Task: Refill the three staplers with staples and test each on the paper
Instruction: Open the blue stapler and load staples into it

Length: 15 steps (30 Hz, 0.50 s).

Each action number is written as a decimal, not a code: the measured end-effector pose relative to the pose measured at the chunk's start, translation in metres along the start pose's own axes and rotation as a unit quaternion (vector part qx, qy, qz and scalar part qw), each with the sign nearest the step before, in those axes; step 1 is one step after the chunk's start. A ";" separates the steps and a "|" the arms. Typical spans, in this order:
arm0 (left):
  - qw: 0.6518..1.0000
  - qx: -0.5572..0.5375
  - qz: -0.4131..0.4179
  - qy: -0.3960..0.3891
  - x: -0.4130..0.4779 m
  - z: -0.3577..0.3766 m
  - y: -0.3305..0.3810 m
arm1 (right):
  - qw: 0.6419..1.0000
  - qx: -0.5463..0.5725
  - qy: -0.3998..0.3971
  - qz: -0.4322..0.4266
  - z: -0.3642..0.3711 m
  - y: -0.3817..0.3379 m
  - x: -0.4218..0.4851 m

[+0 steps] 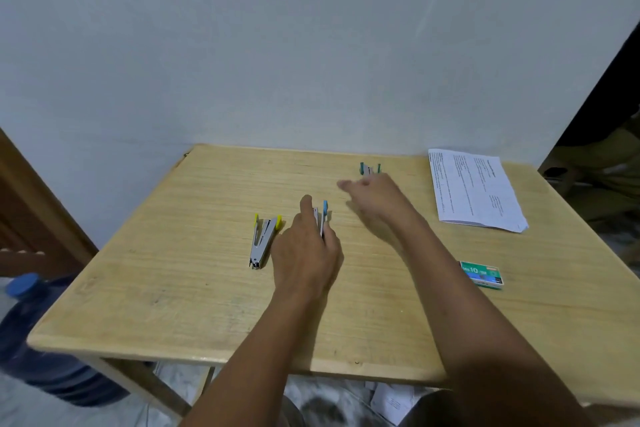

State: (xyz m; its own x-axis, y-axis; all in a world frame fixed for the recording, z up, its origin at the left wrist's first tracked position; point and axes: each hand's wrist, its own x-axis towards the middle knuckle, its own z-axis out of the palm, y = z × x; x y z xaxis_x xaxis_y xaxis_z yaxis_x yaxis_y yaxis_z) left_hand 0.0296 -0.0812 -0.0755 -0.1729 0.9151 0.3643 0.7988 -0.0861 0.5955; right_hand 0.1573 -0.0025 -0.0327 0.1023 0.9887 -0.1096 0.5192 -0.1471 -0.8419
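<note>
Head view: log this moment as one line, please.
left hand: on blue stapler | right hand: blurred, near green stapler | yellow stapler: untouched | staple box: closed | paper: untouched

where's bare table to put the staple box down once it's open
The widest bare patch is the near-left table, from the front edge up to the yellow stapler. The far-left corner behind that stapler is bare too. It is crowded mid-table: the left hand on the blue stapler, the right hand by the green stapler, then the paper and staple box on the right.
</note>
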 end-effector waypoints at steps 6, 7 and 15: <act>0.999 -0.041 0.025 0.012 -0.004 -0.008 0.006 | 0.990 0.115 -0.071 0.027 0.025 0.001 -0.024; 0.998 -0.045 0.037 0.013 -0.004 -0.009 0.006 | 0.993 0.102 -0.055 0.019 0.025 0.001 -0.028; 0.990 -0.115 0.079 0.019 -0.018 -0.019 0.011 | 0.998 0.005 0.016 -0.060 -0.003 -0.003 -0.073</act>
State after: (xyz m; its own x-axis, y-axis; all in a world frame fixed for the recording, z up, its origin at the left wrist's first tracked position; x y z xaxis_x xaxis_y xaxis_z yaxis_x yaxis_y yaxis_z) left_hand 0.0306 -0.1058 -0.0622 -0.0818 0.8678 0.4902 0.6667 -0.3179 0.6741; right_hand 0.1504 -0.0739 -0.0207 0.0658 0.9978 0.0094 0.5217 -0.0264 -0.8527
